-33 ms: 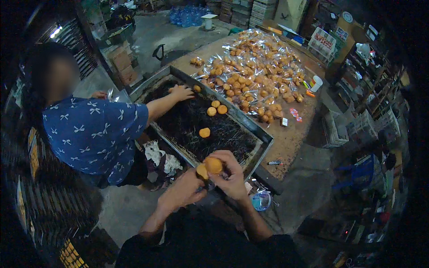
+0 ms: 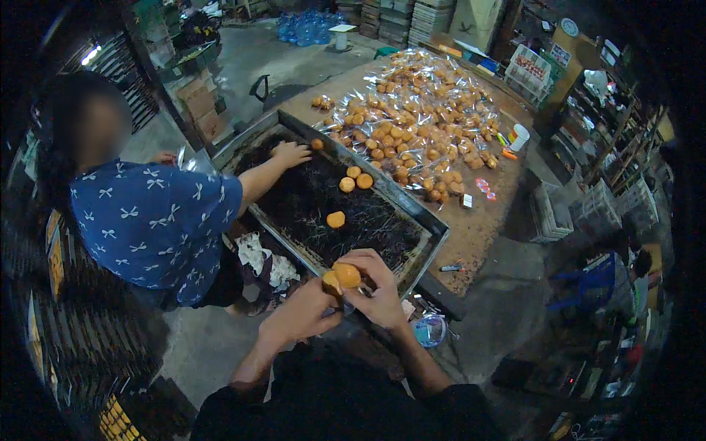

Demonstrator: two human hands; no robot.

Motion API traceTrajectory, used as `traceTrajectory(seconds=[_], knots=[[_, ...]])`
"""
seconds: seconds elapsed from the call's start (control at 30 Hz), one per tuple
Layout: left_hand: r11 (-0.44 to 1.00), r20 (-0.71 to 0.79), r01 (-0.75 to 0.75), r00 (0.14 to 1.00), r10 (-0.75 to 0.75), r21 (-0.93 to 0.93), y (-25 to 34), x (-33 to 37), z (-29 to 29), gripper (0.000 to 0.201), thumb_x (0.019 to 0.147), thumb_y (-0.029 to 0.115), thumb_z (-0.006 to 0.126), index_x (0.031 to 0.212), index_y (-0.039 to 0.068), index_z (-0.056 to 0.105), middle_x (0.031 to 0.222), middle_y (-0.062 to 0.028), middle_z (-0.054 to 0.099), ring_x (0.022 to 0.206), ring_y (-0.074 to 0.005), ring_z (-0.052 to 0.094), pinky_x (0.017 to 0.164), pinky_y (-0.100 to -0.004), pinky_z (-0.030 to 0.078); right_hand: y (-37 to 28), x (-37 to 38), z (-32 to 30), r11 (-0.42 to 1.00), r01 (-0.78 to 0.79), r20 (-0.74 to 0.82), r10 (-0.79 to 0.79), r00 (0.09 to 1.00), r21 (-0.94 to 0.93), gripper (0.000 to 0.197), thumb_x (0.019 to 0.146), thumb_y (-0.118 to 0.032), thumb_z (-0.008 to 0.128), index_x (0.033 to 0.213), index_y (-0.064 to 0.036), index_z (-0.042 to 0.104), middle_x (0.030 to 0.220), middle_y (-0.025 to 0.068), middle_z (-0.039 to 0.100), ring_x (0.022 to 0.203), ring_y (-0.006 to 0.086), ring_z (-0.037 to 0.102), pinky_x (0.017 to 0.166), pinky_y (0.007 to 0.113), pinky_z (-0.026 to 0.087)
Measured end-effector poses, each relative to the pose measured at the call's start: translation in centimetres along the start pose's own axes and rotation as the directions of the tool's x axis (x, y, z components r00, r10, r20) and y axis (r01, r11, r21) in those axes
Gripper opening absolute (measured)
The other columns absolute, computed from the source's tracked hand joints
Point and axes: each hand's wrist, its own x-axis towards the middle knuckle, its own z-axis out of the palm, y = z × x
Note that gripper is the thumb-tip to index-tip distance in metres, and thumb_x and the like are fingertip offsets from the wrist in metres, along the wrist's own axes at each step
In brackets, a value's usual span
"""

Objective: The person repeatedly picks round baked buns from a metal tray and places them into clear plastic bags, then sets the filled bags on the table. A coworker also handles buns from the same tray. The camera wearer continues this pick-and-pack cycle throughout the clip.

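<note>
Just beyond the near end of a dark metal tray (image 2: 419, 272), my two hands are together. My right hand (image 2: 379, 288) is closed on a round golden-brown bun (image 2: 347, 275). Against it, my left hand (image 2: 303, 310) is curled with its fingertips at a second bun (image 2: 330, 284); whether a clear bag surrounds that one I cannot tell. A single bun (image 2: 336, 220) lies in the tray, with a cluster of three buns (image 2: 354, 176) farther off. Another bun (image 2: 317, 144) sits near the far end, by a co-worker's hand (image 2: 292, 153).
On the left stands a co-worker in a blue bow-patterned shirt (image 2: 147, 228), reaching into the tray. Clear bags of buns (image 2: 419, 121) are heaped on the table (image 2: 474, 242) beyond. Plastic crates (image 2: 551, 213) and a blue chair (image 2: 588, 283) stand at right. Cloths (image 2: 268, 261) hang beside the tray.
The bun in my right hand has shifted slightly left toward the other bun. The co-worker's hand has drawn back a little from the far bun. At the right edge, a person has come into view.
</note>
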Motion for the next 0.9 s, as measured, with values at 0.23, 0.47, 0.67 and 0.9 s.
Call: traceTrajectory(seconds=[0.23,0.47,0.67,0.9], knots=[[1.000,0.050,-0.005,0.999,0.006,-0.029,0.8,0.9,-0.9,0.023,0.087,0.021,0.073,0.099,0.001,0.075,0.102,-0.0199,0.062,0.103,-0.0391,0.063,0.089,-0.0479,0.052,-0.4,0.7,-2.2,0.971,0.037,0.271,0.030,0.962,-0.237,0.045,0.074,0.000,0.077,0.117,-0.0068,0.067,0.118,0.0146,0.059,0.107,0.0351,0.065,0.089,0.041,0.055],[0.996,0.026,-0.068,0.997,0.070,-0.050,0.2,0.7,-0.4,0.023,0.085,0.021,0.074,0.098,0.001,0.075,0.110,-0.0188,0.065,0.107,-0.0391,0.063,0.092,-0.0490,0.051,1.5,-0.8,-1.6,0.916,0.185,0.385,-0.037,0.922,-0.356,0.045,0.074,-0.003,0.074,0.117,-0.0066,0.064,0.111,0.0160,0.058,0.103,0.0394,0.062,0.086,0.045,0.051],[0.993,0.083,-0.041,0.995,0.050,-0.111,0.5,1.4,0.2,0.023,0.086,0.023,0.073,0.095,0.002,0.075,0.108,-0.0175,0.066,0.102,-0.0379,0.065,0.089,-0.0481,0.052,1.0,-1.1,-1.9,0.933,0.113,0.442,0.053,0.896,-0.341,0.036,0.075,-0.002,0.075,0.109,-0.0005,0.064,0.107,0.0163,0.060,0.100,0.0361,0.063,0.085,0.044,0.053],[0.955,0.041,-0.110,0.991,0.126,-0.274,-1.3,2.3,-0.8,0.024,0.082,0.019,0.069,0.097,0.002,0.076,0.115,-0.0200,0.065,0.105,-0.0404,0.066,0.091,-0.0470,0.052,0.9,0.1,-2.3,0.976,-0.143,0.345,0.192,0.919,-0.162,0.011,0.089,-0.004,0.072,0.099,-0.0017,0.068,0.113,0.0120,0.068,0.109,0.0255,0.067,0.091,0.040,0.053]])
